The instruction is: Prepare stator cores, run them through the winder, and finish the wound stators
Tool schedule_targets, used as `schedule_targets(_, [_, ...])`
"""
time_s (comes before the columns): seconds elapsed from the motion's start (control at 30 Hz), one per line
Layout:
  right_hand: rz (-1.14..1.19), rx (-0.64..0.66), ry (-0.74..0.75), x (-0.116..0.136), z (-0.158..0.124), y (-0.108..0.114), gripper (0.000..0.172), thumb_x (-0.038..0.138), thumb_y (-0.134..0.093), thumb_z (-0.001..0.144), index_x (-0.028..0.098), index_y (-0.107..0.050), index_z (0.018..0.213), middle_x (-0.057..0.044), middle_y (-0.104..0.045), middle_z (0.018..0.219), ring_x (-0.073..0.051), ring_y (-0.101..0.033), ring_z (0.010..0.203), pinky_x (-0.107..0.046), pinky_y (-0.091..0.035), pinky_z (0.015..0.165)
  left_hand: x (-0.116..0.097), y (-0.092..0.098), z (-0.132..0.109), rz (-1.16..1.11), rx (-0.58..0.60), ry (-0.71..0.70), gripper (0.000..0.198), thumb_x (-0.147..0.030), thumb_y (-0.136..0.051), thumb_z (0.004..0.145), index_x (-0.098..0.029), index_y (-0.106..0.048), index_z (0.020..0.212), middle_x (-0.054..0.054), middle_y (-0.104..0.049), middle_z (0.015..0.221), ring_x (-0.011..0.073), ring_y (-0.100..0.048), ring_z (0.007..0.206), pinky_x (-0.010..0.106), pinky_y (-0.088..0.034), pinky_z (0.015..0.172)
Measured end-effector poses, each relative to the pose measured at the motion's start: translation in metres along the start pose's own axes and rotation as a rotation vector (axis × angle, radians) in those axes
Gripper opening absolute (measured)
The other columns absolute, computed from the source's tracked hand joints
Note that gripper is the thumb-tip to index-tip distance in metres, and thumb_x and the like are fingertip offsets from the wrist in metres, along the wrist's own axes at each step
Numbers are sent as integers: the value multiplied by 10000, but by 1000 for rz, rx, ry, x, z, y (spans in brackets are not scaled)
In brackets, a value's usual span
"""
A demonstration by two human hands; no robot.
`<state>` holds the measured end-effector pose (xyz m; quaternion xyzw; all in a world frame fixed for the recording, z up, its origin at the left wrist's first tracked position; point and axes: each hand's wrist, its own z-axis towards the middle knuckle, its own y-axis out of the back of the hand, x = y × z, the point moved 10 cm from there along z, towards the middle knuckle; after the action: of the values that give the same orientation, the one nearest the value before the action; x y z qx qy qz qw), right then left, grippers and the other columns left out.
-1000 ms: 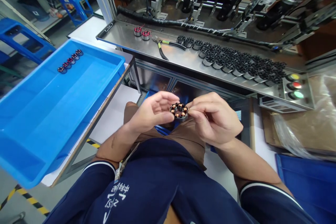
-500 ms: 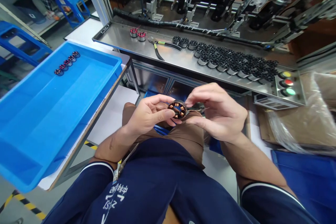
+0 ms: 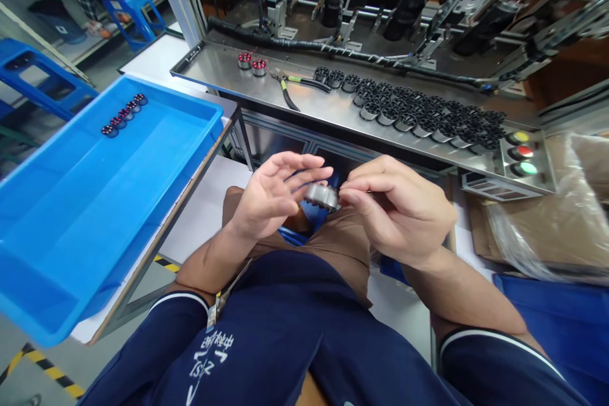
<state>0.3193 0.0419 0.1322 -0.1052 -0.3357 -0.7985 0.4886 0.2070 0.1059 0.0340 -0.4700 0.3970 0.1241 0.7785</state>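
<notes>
On the near shirt (image 3: 285, 311): white characters (image 3: 208, 361), too skewed to read surely.
Left grip (image 3: 273, 196): fingers spread.
Right grip (image 3: 404, 209): pinching the metal ring (image 3: 321, 196) at its right edge.
Metal ring: between both grips.

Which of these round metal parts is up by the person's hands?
The silver-sided part at the fingertips of the right hand, beside the open left hand. The other ones in view sit on the metal bench or in the blue tray.
</notes>
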Motion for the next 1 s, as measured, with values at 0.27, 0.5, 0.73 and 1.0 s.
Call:
schedule_targets(0.27, [0,79,65,7,11,3,110,141,-688,873,232,-712,816,-10,-704,733,-141,-658,631,-265,-519,524,46,-32,-12,24,321,557,546,-660,-659,818,-127,-659,935,89,-757,744,217,-750,643,260,-575,519])
schedule_targets(0.5, [-40,9,-112,-5,13,9,151,143,-683,882,228,-705,760,-7,-678,695,-135,-629,617,-278,-499,565,-3,-8,3,-35,-40,0,399,-195,-903,632,-253,-661,943,-17,-727,1164,183,-736,1049,266,-616,865])
schedule_targets(0.73, [124,61,-18,0,18,1,130,144,-697,870,234,-715,779,-5,-684,704,-143,-643,623,-282,-496,555,51,-42,-11,-41,421,644,710,-808,-518,800,-120,-689,829,115,-745,714,257,-756,689,322,-610,567])
schedule_targets(1.0, [-59,-13,-183,-8,13,11,167,216,-674,919,234,-687,754,-7,-668,709,-137,-599,608,-300,-462,560,8,-14,-2,164,57,93,440,-380,-813,784,-251,-619,1157,32,-736,1089,199,-765,890,294,-633,746])
